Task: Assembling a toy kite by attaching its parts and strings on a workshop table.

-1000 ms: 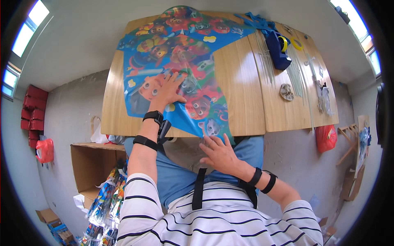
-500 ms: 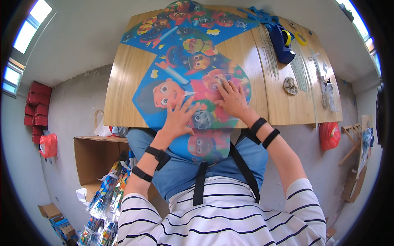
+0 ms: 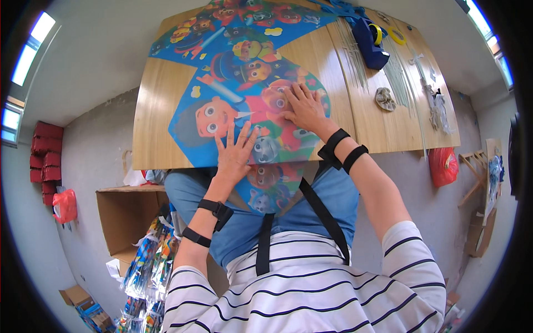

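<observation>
Since a second ago, the right hand (image 3: 306,109) has been moved farther up the printed sheet (image 3: 244,114), which is draped over the worktop (image 3: 311,55) edge. Like the left hand (image 3: 235,155), it is spread wide there.

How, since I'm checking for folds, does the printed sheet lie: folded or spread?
Spread: the printed sheet lies open across the table, its near tip extending past the edge.

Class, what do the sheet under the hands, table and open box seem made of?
Sheet: probably thin plastic film, slightly glossy; it hangs over the edge. Table: wood or laminate, glossy; grain and shine show. Box: likely matte cardboard, brown, stiff-walled.
</observation>
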`<act>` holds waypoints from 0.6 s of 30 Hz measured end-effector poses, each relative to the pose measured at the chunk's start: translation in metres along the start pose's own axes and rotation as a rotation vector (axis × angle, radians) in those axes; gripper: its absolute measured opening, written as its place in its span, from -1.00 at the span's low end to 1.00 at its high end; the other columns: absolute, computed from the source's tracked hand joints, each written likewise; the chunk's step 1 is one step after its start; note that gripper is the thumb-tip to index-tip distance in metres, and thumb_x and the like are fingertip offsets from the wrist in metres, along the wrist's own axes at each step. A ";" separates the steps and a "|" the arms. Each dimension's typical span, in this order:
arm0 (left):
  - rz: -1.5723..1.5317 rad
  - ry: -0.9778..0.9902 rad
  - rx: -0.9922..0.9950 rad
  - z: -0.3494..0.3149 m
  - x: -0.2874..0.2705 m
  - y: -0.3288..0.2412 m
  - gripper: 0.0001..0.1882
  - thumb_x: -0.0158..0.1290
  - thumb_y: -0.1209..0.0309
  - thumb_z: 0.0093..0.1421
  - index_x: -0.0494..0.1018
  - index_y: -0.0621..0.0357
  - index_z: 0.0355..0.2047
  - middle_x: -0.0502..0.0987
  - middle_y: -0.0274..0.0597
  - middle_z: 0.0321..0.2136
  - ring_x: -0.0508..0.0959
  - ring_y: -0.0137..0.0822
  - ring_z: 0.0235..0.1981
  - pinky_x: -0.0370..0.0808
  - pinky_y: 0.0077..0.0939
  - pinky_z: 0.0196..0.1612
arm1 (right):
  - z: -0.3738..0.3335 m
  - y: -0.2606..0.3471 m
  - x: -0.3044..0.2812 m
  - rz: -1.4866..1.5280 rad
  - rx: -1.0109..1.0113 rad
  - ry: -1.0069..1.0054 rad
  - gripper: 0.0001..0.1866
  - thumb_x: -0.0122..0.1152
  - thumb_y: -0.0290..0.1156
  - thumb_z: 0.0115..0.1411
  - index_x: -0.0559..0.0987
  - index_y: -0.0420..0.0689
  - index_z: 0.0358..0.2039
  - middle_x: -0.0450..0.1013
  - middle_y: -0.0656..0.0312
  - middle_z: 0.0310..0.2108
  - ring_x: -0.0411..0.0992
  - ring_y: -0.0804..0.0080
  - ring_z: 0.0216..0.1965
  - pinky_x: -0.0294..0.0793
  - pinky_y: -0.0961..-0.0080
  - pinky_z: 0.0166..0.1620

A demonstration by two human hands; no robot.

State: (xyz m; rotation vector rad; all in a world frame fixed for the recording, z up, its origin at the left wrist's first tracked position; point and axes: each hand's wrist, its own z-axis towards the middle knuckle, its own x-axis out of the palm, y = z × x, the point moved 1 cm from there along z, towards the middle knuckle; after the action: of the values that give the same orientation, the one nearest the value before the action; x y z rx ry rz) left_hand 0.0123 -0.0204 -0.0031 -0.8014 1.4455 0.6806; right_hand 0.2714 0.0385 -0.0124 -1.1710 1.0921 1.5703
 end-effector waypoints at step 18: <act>-0.197 0.143 -0.009 -0.052 -0.020 -0.045 0.09 0.41 0.26 -0.20 0.10 -0.15 0.36 -0.09 -0.10 0.40 -0.11 0.17 0.40 -0.08 0.51 0.23 | -0.112 0.053 -0.034 0.123 -0.080 0.195 -0.01 0.38 0.07 -0.06 0.18 0.01 0.34 -0.06 -0.02 0.39 -0.10 -0.06 0.40 0.05 -0.44 0.19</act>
State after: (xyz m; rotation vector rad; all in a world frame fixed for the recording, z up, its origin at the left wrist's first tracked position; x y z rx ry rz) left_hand 0.0177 -0.0876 0.0221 -1.0016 1.4683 0.4877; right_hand 0.2504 -0.0865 0.0089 -1.3558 1.2579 1.6317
